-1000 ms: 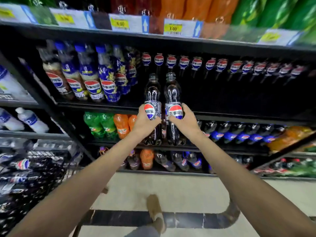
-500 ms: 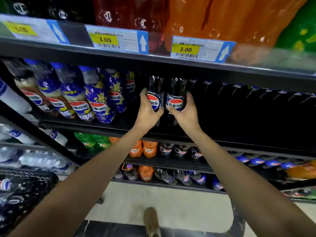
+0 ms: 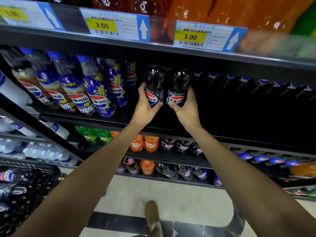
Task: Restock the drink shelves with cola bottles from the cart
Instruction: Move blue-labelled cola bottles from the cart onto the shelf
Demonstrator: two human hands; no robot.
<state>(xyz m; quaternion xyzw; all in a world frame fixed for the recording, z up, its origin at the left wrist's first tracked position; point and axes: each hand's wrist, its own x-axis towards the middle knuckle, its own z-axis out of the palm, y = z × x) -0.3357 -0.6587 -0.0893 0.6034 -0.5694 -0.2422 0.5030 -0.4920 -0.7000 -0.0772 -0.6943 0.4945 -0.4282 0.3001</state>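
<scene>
Cola bottles (image 3: pixel 154 86) upright, tops up

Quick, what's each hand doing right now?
Left hand: holding the left cola bottle.
Right hand: holding the right cola bottle.

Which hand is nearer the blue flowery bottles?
Left. The left hand is just right of the flowery bottles; the right hand is farther right.
</scene>
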